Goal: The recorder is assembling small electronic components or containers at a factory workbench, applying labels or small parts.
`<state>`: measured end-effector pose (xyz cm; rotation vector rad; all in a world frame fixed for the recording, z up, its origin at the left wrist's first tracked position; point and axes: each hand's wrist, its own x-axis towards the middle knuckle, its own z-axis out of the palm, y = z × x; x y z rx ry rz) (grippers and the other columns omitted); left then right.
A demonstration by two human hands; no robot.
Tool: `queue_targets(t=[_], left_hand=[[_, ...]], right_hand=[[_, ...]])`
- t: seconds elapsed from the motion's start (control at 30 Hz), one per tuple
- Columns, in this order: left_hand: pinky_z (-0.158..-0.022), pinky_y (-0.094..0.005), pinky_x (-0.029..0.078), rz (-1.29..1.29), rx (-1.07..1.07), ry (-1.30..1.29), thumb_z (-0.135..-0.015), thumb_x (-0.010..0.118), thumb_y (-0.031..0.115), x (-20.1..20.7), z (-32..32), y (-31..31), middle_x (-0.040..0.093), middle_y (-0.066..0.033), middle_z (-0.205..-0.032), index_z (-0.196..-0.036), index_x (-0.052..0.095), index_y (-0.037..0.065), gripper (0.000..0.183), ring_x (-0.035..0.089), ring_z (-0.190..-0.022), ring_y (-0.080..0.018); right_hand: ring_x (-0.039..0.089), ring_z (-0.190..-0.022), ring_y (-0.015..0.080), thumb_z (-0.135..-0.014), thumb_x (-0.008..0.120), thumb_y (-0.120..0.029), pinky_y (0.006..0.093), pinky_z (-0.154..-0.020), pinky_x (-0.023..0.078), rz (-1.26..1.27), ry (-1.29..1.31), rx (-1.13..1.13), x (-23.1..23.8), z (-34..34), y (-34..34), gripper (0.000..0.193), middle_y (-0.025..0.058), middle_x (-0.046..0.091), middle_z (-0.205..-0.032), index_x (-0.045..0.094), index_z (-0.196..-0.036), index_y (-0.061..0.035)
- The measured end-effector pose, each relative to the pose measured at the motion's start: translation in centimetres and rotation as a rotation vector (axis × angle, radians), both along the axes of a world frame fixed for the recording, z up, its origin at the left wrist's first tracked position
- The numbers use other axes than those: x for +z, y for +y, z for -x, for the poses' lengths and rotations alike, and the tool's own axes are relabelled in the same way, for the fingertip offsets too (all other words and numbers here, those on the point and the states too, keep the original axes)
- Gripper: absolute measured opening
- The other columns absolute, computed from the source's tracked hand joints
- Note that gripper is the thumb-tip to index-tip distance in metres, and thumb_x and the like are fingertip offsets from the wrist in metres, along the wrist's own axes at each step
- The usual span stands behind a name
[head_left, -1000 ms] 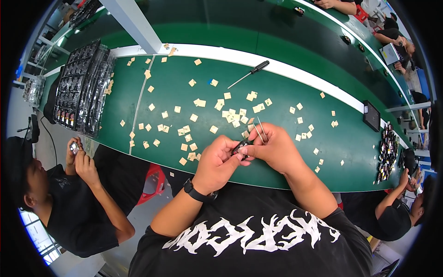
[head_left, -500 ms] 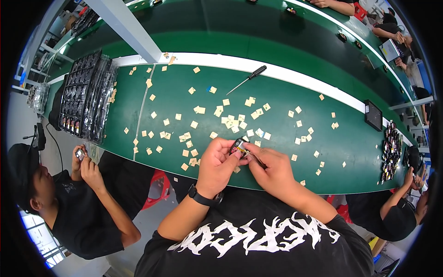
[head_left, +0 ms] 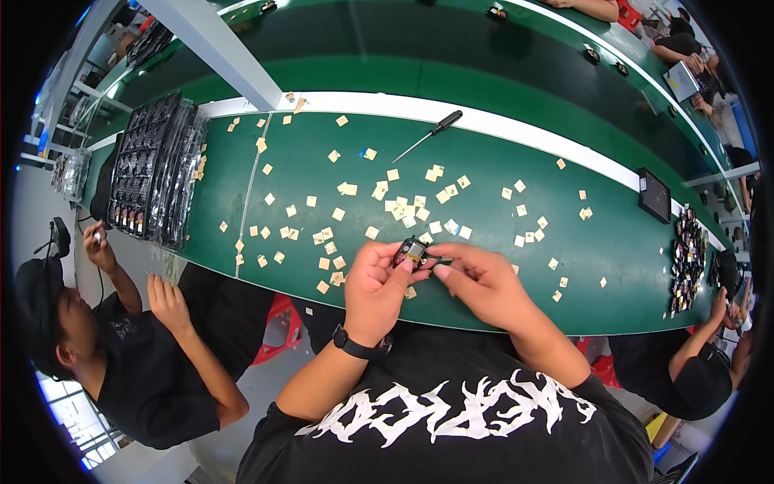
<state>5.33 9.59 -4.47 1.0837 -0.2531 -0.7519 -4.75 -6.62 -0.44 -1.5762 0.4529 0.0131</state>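
My left hand [head_left: 375,286] holds a small black part [head_left: 411,252] with a yellow patch, pinched between thumb and fingers just above the near edge of the green table [head_left: 613,266]. My right hand [head_left: 476,278] meets it from the right, fingertips touching the part's right end. A black watch [head_left: 359,347] is on my left wrist. Several small tan squares [head_left: 403,206] lie scattered on the table in front of both hands.
A black-handled screwdriver [head_left: 431,131] lies farther back. Black trays of parts [head_left: 153,181] stand at the left end, a small black device [head_left: 654,195] and a heap of small parts [head_left: 689,258] at the right. One person [head_left: 121,347] sits at my left, another [head_left: 693,363] at my right.
Both hands have drawn nearer to the table's near edge with the small part between them. The thin tool seen in my right hand earlier is no longer visible.
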Motion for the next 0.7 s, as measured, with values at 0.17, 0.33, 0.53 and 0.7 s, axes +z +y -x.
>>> queue_targets(t=[0.17,0.33,0.53,0.7], left_hand=[[-0.09,-0.0369,0.061,-0.034,0.013,-0.067,-0.1,0.05,-0.009,0.2,0.2,0.0,0.064,-0.0178,-0.116,-0.12,0.048,-0.001,0.022,0.07,-0.108,-0.0316],[-0.092,-0.0363,0.06,-0.111,0.006,-0.143,-0.098,0.051,-0.012,0.2,0.4,-0.1,0.064,-0.0181,-0.116,-0.12,0.048,-0.003,0.024,0.071,-0.107,-0.0325],[-0.092,-0.0362,0.06,-0.085,0.015,-0.18,-0.097,0.053,-0.012,0.1,0.6,-0.6,0.065,-0.0184,-0.115,-0.119,0.048,-0.004,0.023,0.071,-0.108,-0.0312],[-0.088,-0.0351,0.061,-0.072,0.076,-0.096,-0.099,0.055,-0.007,1.1,-0.1,-0.2,0.066,-0.0163,-0.113,-0.118,0.049,-0.003,0.02,0.072,-0.104,-0.0302]], right_hand=[[0.046,-0.057,0.0036,-0.102,0.063,-0.021,0.0218,-0.052,0.037,0.013,0.051,-0.242,0.5,3.8,-3.3,0.021,-0.0042,0.057,-0.068,0.071,-0.106,-0.0024],[0.043,-0.052,0.0039,-0.105,0.056,-0.038,0.0216,-0.048,0.031,0.084,0.117,-0.59,0.3,9.4,-8.7,0.041,-0.0032,0.053,-0.062,0.06,-0.075,-0.0104],[0.04,-0.05,0.0107,-0.098,0.061,-0.057,0.027,-0.051,0.03,0.671,0.482,-1.208,-2.2,21.1,-19.2,0.065,-0.0007,0.05,-0.058,0.061,-0.061,-0.0042],[0.068,-0.092,0.0331,-0.091,0.066,-0.059,0.0404,-0.087,0.051,1.514,0.66,-1.127,-4.5,34.8,-28.0,0.066,0.0211,0.073,-0.096,0.072,-0.101,0.0053]])
